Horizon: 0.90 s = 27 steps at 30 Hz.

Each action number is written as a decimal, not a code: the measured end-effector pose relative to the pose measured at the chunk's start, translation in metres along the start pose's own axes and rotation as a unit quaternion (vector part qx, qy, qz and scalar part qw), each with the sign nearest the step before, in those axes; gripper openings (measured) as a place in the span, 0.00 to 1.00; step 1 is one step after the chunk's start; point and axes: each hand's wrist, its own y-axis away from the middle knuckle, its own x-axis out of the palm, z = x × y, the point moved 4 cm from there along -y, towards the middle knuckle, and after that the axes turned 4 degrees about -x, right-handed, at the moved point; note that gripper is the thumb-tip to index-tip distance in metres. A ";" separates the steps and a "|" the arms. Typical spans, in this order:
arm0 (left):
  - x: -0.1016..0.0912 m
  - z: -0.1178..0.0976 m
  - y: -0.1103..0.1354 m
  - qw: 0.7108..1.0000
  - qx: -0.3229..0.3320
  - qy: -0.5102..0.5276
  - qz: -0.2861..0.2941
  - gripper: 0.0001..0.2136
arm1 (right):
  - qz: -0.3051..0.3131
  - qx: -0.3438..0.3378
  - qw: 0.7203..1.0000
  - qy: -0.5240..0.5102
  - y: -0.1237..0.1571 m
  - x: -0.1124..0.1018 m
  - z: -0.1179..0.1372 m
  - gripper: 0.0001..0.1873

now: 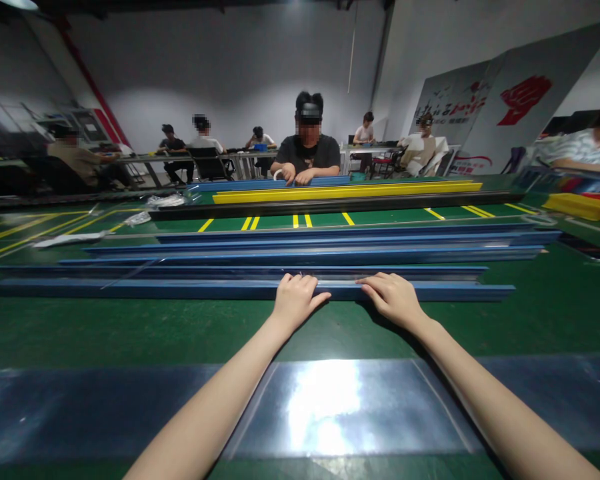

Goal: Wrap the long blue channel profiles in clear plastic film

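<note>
Several long blue strips lie side by side across the green floor. My left hand (295, 300) and my right hand (393, 298) both rest on the nearest blue strip (180, 290), fingers curled over its far edge and gripping it. The two hands sit about a hand's width apart near the strip's middle. Behind it lie more blue strips (330, 253).
A shiny clear plastic sheet (330, 407) lies under my forearms. A yellow strip (345, 193) and a black strip lie farther off. A person (307, 157) sits opposite handling blue strips. Other people sit at tables at the back and right.
</note>
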 end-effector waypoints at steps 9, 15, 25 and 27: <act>0.001 0.000 0.001 1.000 0.011 -0.007 -0.019 0.17 | 0.016 0.002 1.000 0.007 0.000 0.000 0.001 0.18; 0.000 0.000 0.000 0.999 0.011 -0.016 -0.026 0.17 | 0.021 0.011 1.000 0.017 -0.001 0.000 -0.002 0.19; 0.001 0.000 0.000 1.000 0.012 -0.014 -0.024 0.17 | 0.042 0.029 0.999 0.009 -0.002 -0.001 -0.002 0.18; 0.001 0.000 0.000 1.000 0.011 -0.014 -0.024 0.17 | 0.046 0.034 0.998 0.009 -0.002 -0.001 -0.002 0.19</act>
